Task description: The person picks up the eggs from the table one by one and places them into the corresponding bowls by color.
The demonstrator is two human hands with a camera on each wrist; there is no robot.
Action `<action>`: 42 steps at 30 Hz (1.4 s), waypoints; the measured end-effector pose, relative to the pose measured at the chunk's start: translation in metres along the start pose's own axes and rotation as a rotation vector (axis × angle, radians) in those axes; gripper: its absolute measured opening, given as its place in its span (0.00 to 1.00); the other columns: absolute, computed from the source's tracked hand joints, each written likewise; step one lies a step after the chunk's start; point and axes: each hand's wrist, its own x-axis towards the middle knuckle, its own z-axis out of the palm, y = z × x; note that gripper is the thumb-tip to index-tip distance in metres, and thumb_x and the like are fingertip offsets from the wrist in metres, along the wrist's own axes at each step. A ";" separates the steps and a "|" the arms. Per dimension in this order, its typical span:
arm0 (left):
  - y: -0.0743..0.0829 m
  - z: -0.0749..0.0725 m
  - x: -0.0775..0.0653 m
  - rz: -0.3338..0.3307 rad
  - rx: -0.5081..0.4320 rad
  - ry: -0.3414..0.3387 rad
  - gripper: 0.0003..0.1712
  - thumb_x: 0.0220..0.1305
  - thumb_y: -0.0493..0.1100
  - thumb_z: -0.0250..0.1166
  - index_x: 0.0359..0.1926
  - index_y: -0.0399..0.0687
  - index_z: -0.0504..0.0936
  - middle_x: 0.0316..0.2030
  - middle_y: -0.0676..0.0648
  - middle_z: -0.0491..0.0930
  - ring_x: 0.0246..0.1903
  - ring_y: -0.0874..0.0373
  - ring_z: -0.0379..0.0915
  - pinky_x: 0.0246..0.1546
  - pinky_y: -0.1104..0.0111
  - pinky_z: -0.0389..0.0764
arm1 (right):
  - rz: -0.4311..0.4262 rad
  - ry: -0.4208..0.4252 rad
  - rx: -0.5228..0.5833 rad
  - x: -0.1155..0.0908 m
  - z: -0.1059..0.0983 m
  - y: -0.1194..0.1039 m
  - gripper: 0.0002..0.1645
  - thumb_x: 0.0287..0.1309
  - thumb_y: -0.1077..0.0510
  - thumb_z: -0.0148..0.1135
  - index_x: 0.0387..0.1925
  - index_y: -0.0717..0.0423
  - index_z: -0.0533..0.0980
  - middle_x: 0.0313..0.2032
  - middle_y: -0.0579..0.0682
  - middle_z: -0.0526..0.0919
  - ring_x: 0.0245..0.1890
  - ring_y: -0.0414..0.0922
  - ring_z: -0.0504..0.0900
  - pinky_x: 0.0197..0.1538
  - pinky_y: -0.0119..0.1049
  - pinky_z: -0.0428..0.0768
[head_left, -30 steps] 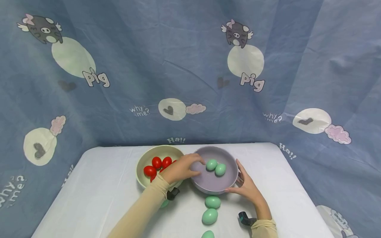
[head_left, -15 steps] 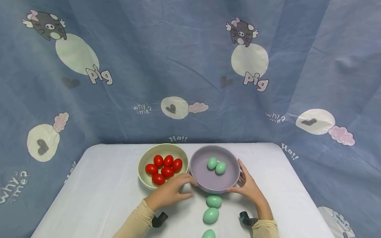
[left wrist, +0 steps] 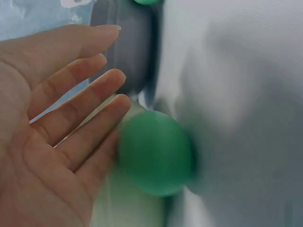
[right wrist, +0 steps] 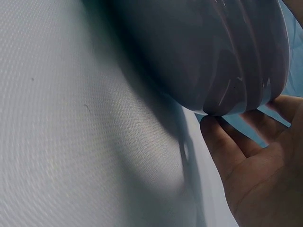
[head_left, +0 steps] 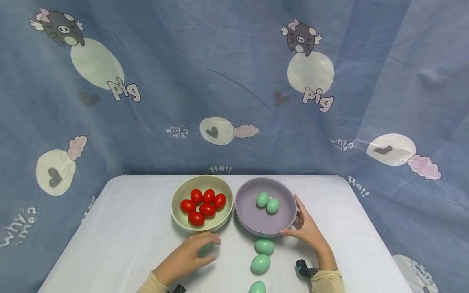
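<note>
My left hand, thumb and fingers spread, holds nothing. A green egg is beside its fingers in the left wrist view, largely hidden by the hand in the head view. With fingertips and thumb, my right hand touches the right side of a purple bowl. In the right wrist view those fingers rest against the bowl's outer wall. Two green eggs lie inside it. To its left stands a pale yellow-green bowl with several red eggs.
More green eggs lie in a line in front of the purple bowl: one close to it, another nearer, and a third egg at the frame's lower edge. A white cloth covers the table. A blue printed curtain hangs behind.
My left hand has moved from over the purple bowl back toward me and left, to the green egg before the yellow-green bowl. The right hand stays at the purple bowl.
</note>
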 end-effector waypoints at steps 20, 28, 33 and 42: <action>-0.030 -0.016 -0.050 -0.245 0.079 0.136 0.25 0.51 0.35 0.79 0.51 0.57 0.85 0.55 0.57 0.84 0.57 0.54 0.80 0.61 0.56 0.83 | -0.009 0.000 0.017 0.001 -0.001 0.001 0.79 0.42 0.63 0.84 0.84 0.53 0.39 0.81 0.69 0.45 0.76 0.73 0.55 0.72 0.56 0.67; -0.030 -0.012 -0.047 -0.195 0.063 0.172 0.22 0.53 0.38 0.79 0.49 0.59 0.86 0.52 0.59 0.84 0.54 0.56 0.80 0.57 0.60 0.84 | -0.010 -0.003 0.020 0.001 0.000 0.001 0.79 0.42 0.63 0.84 0.84 0.51 0.39 0.81 0.69 0.45 0.76 0.73 0.56 0.72 0.57 0.67; -0.028 -0.008 -0.043 -0.127 0.066 0.192 0.22 0.52 0.38 0.80 0.48 0.58 0.86 0.50 0.61 0.83 0.52 0.59 0.80 0.55 0.62 0.85 | -0.012 -0.005 0.030 0.001 0.000 0.001 0.79 0.42 0.63 0.84 0.84 0.51 0.39 0.81 0.69 0.45 0.76 0.73 0.55 0.73 0.57 0.66; -0.020 -0.004 -0.033 -0.129 0.026 0.119 0.21 0.55 0.40 0.78 0.50 0.57 0.86 0.51 0.60 0.83 0.53 0.59 0.80 0.57 0.62 0.85 | -0.003 0.001 0.026 0.000 0.000 0.000 0.79 0.42 0.63 0.84 0.84 0.51 0.39 0.81 0.68 0.45 0.77 0.73 0.55 0.73 0.57 0.66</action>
